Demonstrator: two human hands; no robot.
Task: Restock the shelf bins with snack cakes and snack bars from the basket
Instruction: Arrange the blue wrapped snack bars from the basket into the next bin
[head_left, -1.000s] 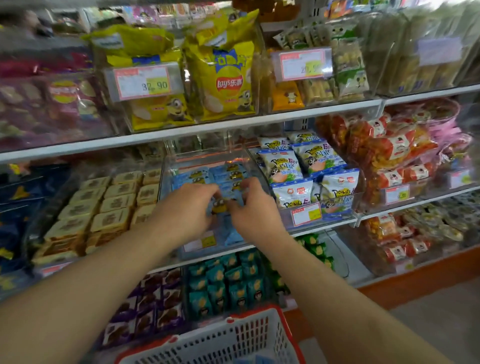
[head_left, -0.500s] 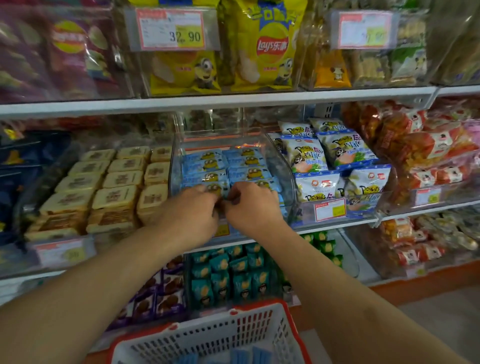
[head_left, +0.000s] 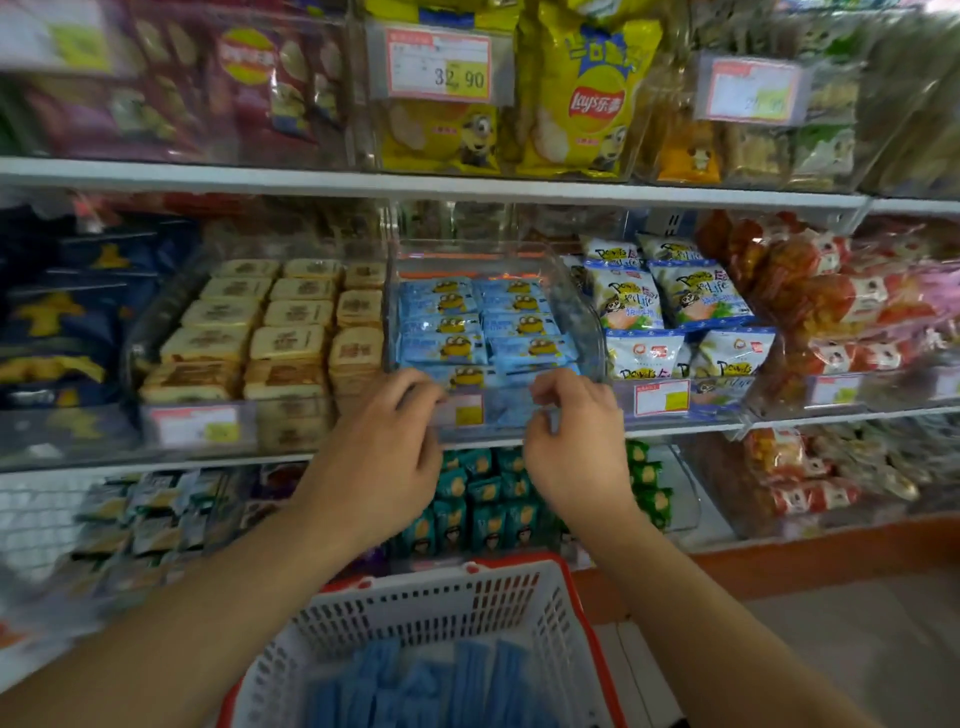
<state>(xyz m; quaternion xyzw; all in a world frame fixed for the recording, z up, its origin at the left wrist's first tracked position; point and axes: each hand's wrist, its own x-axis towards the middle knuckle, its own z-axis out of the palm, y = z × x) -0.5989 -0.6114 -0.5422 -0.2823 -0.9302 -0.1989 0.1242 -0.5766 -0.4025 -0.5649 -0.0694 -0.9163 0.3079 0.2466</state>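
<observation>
Yellow Lay's chip bag (head_left: 589, 98) noted on top shelf; price tag "32.90" (head_left: 439, 65) just left of it, maroon chip bags (head_left: 249, 78) further left.

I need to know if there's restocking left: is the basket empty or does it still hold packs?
Not empty. Blue packs lie in the bottom of the white basket.

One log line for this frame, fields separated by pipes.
left hand at blue packs bin front | right hand fingers curled, grip unclear | basket holds blue packs
</observation>
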